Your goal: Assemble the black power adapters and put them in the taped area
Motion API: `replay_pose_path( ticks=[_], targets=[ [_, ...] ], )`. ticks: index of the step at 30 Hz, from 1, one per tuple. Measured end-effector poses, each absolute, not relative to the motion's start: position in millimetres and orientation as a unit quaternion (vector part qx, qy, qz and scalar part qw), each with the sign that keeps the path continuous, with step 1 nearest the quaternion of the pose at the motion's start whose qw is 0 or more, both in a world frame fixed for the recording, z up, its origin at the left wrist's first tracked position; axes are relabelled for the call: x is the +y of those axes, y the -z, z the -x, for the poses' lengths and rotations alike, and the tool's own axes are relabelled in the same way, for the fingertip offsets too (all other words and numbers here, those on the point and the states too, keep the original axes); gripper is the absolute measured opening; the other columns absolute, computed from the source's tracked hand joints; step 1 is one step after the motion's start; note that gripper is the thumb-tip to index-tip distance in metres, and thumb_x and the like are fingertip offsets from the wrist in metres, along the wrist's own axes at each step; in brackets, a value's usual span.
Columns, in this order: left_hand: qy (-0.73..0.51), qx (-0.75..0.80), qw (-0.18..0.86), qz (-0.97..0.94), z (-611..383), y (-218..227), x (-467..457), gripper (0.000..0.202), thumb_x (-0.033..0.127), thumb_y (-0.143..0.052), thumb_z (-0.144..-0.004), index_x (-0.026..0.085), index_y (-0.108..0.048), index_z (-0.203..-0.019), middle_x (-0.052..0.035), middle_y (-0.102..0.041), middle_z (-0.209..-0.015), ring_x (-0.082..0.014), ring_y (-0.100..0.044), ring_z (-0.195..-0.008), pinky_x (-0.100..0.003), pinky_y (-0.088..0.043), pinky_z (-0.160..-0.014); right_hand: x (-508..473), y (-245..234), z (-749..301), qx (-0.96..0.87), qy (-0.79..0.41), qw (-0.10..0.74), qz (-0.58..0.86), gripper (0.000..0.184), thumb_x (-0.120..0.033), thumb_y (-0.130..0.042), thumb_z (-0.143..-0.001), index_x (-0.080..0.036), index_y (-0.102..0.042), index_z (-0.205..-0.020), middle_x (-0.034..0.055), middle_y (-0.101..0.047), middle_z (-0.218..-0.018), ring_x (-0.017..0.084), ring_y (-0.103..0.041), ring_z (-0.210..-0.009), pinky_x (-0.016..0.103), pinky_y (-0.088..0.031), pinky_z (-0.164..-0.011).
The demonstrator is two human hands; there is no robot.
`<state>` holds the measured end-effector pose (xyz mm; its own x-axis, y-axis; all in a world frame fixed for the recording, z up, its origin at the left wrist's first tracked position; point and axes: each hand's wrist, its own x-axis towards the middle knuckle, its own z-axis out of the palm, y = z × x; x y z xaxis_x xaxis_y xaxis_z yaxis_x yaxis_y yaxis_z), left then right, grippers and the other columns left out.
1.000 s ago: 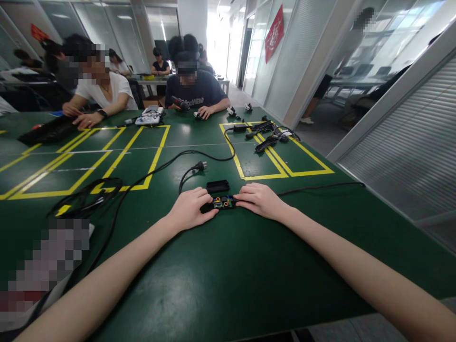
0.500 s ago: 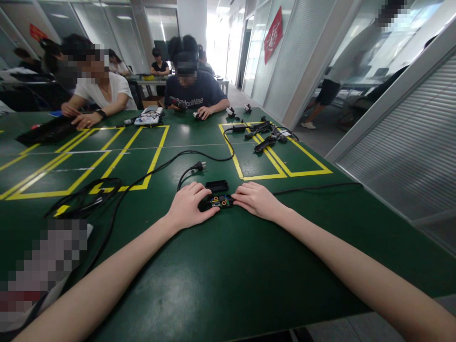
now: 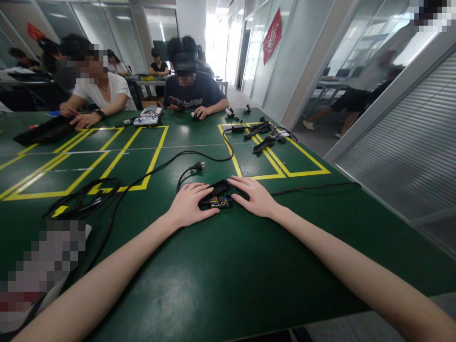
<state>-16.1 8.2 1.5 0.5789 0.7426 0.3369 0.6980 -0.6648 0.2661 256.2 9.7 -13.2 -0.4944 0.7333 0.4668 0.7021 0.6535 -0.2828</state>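
An opened power adapter [image 3: 221, 202] lies on the green table in front of me. Its black half-shell shows a circuit board with coils and small coloured parts. My left hand [image 3: 188, 204] holds the adapter's left end between thumb and fingers. Just behind the board lies the loose black cover [image 3: 221, 188], turned at a slant. On the right, my right hand [image 3: 254, 197] has its fingers stretched out and apart. Its fingertips are beside the cover's right end, and its thumb is close to the adapter's right end; whether they touch is unclear.
A black plug [image 3: 198, 166] on a cord stands behind my left hand. Coiled cable [image 3: 85, 199] lies at left. Dark parts [image 3: 265, 137] and a small adapter [image 3: 238, 128] lie within yellow tape at far right. Two people [image 3: 194, 90] work across the table.
My right hand's fingers have left the adapter's right end, spread and moved back toward the cover. The cover has turned to a slant. My left hand stays at the adapter.
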Motion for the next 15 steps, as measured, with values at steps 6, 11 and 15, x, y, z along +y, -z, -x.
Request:
replay_pose_path(
  ticks=[6,11,15],
  targets=[
    [-0.229,0.396,0.034,-0.889,15.4,-0.4,8.4,0.061,0.06,-0.073,-0.084,0.02,-0.071,-0.129,-0.0137,-0.072,-0.132,-0.0333,-0.064,-0.124,-0.053,-0.049,-0.109,11.6,14.0,-256.7,-0.894,-0.06,0.24,0.374,0.041,-0.037,-0.052,-0.104,-0.023,-0.065,-0.14,0.0152,-0.064,-0.142,0.031,-0.059,-0.134,0.057,-0.046,-0.113],
    [-0.238,0.389,0.009,-0.89,17.0,2.1,9.3,0.06,0.061,-0.075,-0.082,0.018,-0.072,-0.124,-0.0154,-0.071,-0.131,-0.034,-0.067,-0.12,-0.053,-0.054,-0.103,7.4,9.3,-255.7,-0.892,-0.085,0.28,0.345,0.032,-0.032,-0.051,-0.104,-0.022,-0.076,-0.121,0.0155,-0.067,-0.127,0.027,-0.066,-0.117,0.05,-0.055,-0.101],
    [-0.25,0.38,0.005,-0.891,18.1,3.4,9.4,0.059,0.059,-0.078,-0.08,0.018,-0.071,-0.122,-0.0155,-0.071,-0.13,-0.0334,-0.069,-0.117,-0.051,-0.057,-0.101,4.0,8.1,-251.7,-0.873,-0.133,0.315,0.348,0.028,-0.029,-0.054,-0.103,-0.021,-0.079,-0.112,0.0128,-0.065,-0.121,0.024,-0.066,-0.111,0.046,-0.056,-0.099]
  ],
)
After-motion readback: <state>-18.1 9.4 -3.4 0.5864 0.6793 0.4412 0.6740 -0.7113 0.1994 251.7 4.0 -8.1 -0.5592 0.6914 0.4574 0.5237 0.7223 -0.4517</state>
